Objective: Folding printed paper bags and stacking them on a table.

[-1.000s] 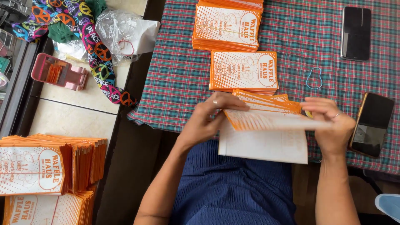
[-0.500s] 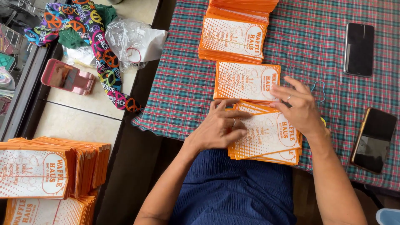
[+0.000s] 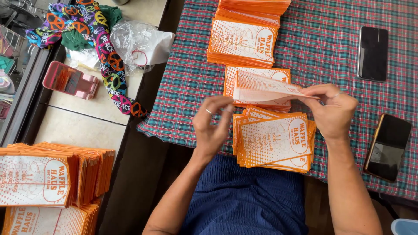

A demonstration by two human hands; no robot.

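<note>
From the head camera, the right hand (image 3: 333, 111) is pinching one orange-and-white paper bag (image 3: 265, 90) by its end, thumb and fingertips closed on the paper, and is holding it lifted and roughly level above the cloth. The bag is stretching out to the left of that hand, toward the left hand (image 3: 212, 124), which is hovering just short of the bag's free end with its fingers loosely curled and gripping nothing; a ring is showing on one finger.

Directly below the gap between the two hands, a fanned stack of the same bags (image 3: 274, 141) is lying at the near edge of the plaid tablecloth (image 3: 187, 87). Beyond the hands, under the lifted bag, a second small pile (image 3: 250, 74) is lying flat, and farther out a taller pile (image 3: 241, 43) is resting near the far side of the table.

To the right of the right hand, a dark phone (image 3: 387, 147) is lying near the cloth's edge, and another black phone (image 3: 372, 53) is lying beyond it. Well to the left of the left hand, off the table, more bundled bags (image 3: 48, 178) are standing on a pale surface, with a pink phone stand (image 3: 69, 80), a colourful patterned cloth (image 3: 102, 52) and a crumpled clear plastic bag (image 3: 139, 43) farther away.
</note>
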